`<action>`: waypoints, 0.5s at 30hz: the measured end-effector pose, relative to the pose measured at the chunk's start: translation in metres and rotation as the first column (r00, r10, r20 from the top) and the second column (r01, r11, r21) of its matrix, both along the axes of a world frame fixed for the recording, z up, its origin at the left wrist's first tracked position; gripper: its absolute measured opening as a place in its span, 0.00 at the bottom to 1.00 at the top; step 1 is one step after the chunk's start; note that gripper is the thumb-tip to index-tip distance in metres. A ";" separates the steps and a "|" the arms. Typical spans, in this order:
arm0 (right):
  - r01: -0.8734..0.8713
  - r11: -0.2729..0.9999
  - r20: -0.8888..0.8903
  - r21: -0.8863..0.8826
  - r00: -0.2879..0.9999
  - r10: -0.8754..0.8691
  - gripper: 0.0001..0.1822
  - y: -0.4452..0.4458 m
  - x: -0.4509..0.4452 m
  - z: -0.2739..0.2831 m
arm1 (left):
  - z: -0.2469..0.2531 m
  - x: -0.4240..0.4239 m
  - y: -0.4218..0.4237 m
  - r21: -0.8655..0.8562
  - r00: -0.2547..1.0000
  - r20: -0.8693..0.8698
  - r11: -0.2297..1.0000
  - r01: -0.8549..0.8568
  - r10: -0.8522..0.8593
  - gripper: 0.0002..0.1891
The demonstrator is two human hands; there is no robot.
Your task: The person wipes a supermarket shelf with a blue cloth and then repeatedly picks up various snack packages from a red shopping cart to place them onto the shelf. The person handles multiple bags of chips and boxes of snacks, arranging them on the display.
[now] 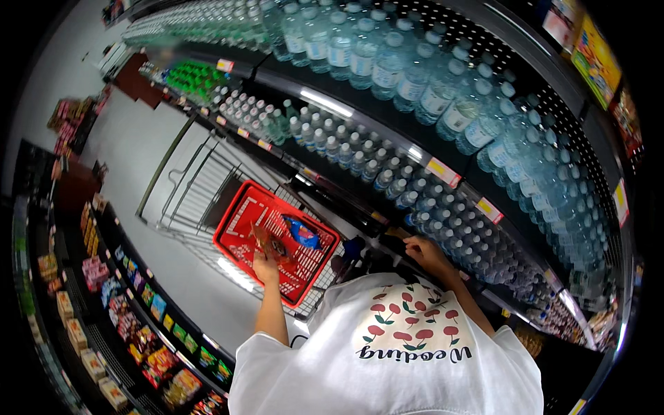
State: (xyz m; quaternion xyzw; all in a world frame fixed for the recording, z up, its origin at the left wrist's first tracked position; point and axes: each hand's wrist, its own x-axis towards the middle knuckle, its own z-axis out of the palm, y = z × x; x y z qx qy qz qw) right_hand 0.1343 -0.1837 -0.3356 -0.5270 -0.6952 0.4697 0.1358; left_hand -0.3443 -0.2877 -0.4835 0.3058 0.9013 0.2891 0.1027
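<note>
A red plastic shopping basket [233, 207] sits in a wire shopping cart [179, 194]. My left hand [266, 267] reaches over the basket's near left part, its fingers closed on a brownish-red plastic package [272, 246]. To the right of that package, a blue packet [303, 233] lies in the basket. My right hand [426, 254] is beside the lower bottle shelf, fingers partly bent; whether it holds anything is unclear. Close to it are a small yellowish-brown item [397, 233] and small water bottles [397, 187].
Shelves of large water bottles [363, 59] curve along the right, their black edge [373, 132] bearing price tags. Green bottles [192, 78] stand farther along. Snack shelves [171, 347] line the left side. Grey floor [135, 140] shows between the two rows, with another display [70, 124] beyond.
</note>
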 end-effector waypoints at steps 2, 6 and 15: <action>0.050 0.999 0.005 0.013 0.999 -0.050 0.17 -0.012 0.011 0.002 | -0.026 0.004 0.006 0.030 0.990 0.138 0.999 0.014 -0.018 0.19; 0.094 0.993 0.054 0.065 0.994 -0.097 0.17 -0.024 0.019 0.014 | -0.032 0.036 0.043 -0.418 0.962 0.189 0.870 0.262 -0.199 0.15; 0.216 0.930 0.036 0.297 0.971 -0.236 0.17 -0.013 0.041 0.042 | -0.082 0.033 0.107 0.406 0.351 0.823 0.895 0.184 -0.446 0.14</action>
